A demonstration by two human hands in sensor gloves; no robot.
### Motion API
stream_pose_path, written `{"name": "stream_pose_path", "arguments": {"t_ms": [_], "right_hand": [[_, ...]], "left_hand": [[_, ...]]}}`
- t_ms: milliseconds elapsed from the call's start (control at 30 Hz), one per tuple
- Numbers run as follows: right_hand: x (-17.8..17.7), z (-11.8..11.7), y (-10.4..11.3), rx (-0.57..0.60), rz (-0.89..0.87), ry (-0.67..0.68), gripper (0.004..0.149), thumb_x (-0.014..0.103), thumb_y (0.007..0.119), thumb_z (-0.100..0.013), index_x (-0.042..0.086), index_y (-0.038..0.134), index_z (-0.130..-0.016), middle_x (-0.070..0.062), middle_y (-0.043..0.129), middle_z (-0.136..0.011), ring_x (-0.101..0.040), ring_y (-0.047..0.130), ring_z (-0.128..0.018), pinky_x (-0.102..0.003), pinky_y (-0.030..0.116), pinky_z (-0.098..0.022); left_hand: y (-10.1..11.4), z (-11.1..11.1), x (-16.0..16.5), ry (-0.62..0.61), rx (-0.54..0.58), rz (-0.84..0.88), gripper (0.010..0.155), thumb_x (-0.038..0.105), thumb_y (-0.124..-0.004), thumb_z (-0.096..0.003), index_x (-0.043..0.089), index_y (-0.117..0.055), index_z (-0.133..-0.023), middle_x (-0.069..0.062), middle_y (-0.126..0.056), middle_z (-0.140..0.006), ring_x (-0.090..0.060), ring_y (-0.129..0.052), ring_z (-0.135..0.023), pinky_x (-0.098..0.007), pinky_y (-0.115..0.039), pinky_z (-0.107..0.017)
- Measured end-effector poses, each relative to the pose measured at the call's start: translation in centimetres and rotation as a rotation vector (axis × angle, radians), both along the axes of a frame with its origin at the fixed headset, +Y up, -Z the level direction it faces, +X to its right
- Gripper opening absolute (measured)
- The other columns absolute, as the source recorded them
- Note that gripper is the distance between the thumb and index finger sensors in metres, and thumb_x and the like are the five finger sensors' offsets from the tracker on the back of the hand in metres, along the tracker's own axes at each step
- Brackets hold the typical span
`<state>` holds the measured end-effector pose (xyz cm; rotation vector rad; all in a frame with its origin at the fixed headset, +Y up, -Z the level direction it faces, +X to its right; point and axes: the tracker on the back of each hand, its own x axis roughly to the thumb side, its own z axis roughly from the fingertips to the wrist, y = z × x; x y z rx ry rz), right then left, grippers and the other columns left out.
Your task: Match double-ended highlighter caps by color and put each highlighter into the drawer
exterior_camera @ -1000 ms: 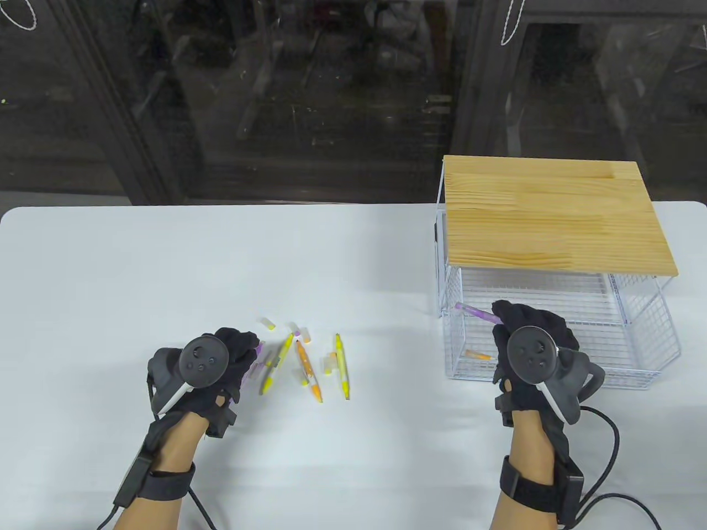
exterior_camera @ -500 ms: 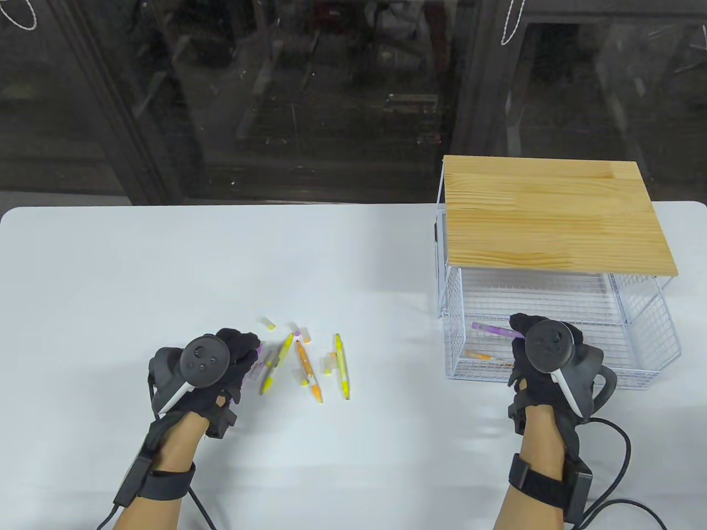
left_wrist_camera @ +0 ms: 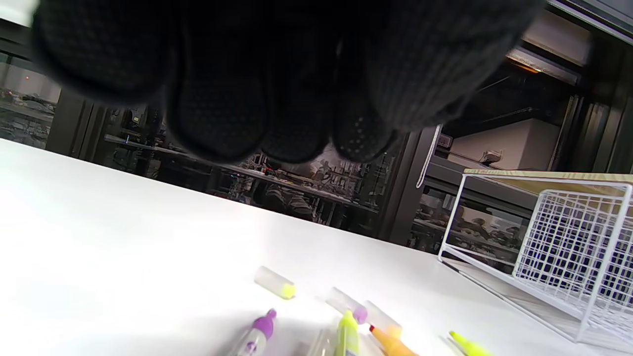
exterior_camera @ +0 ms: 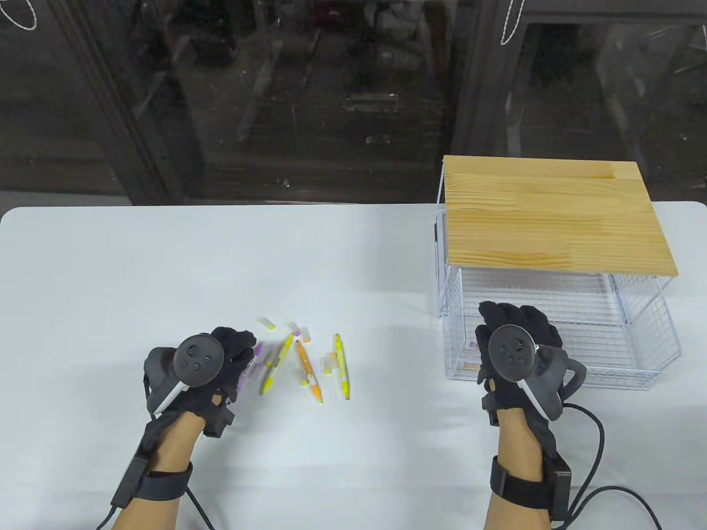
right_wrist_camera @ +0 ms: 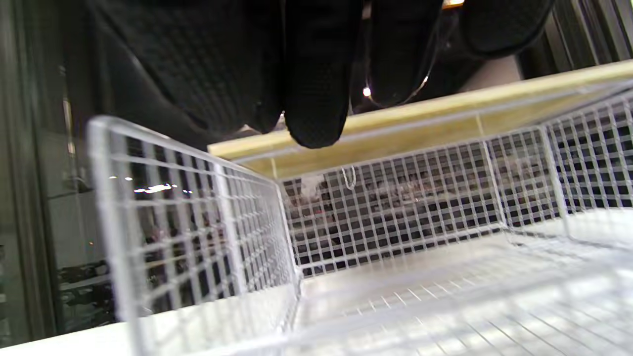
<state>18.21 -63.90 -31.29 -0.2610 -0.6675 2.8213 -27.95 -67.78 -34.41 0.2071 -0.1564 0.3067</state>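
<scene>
Our right hand hovers over the wire drawer while our left rests by the loose highlighters.

Table view: our right hand [exterior_camera: 516, 339] sits above the front left corner of the pulled-out drawer [exterior_camera: 635, 342], fingers relaxed and holding nothing; an orange highlighter [exterior_camera: 471, 365] and a sliver of a purple highlighter [exterior_camera: 471, 344] peek out beside the glove inside the drawer. Our left hand [exterior_camera: 212, 367] lies on the tabletop [exterior_camera: 138, 276] at the left edge of the loose highlighters [exterior_camera: 304, 367] and caps [exterior_camera: 268, 323]; whether it grips anything we cannot tell. Left wrist view: gloved fingertips [left_wrist_camera: 217, 128] hang over purple, yellow and orange tips. Right wrist view: loosely hanging fingers [right_wrist_camera: 316, 99] above the drawer's mesh wall.
</scene>
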Motion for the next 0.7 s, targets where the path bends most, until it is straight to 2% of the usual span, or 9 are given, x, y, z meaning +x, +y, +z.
{"name": "stream_pose_path", "arguments": {"t_ms": [200,333,700], "right_hand": [[-2.3,0.7,1.0,0.047,0.024,0.055,0.046,0.04,0.088,-0.044,0.029,0.087,-0.089,-0.001,0.092,-0.091,-0.039,0.08,-0.086,-0.063,0.061,-0.063],[-3.5,1.1,1.4,0.076,0.04,0.095,0.045,0.041,0.087,-0.044,0.028,0.089,-0.087,-0.001,0.096,-0.085,-0.036,0.087,-0.079,-0.059,0.065,-0.063],[-7.3,1.6,1.7,0.076,0.024,0.236,0.044,0.045,0.082,-0.046,0.025,0.093,-0.083,-0.005,0.102,-0.075,-0.032,0.099,-0.056,-0.05,0.079,-0.048]], "left_hand": [[0.1,0.0,-0.2,0.005,0.0,0.004,0.045,0.041,-0.086,-0.0379,0.029,-0.098,-0.079,-0.002,-0.1,-0.082,-0.034,-0.101,-0.06,-0.053,-0.086,-0.039],[0.1,0.0,-0.3,0.007,-0.001,0.006,0.045,0.041,-0.086,-0.0378,0.029,-0.098,-0.079,-0.002,-0.1,-0.082,-0.034,-0.101,-0.06,-0.053,-0.087,-0.038],[0.2,0.0,-0.4,0.009,-0.012,0.005,0.045,0.041,-0.086,-0.038,0.029,-0.098,-0.079,-0.002,-0.1,-0.082,-0.034,-0.101,-0.06,-0.053,-0.086,-0.038]]}}
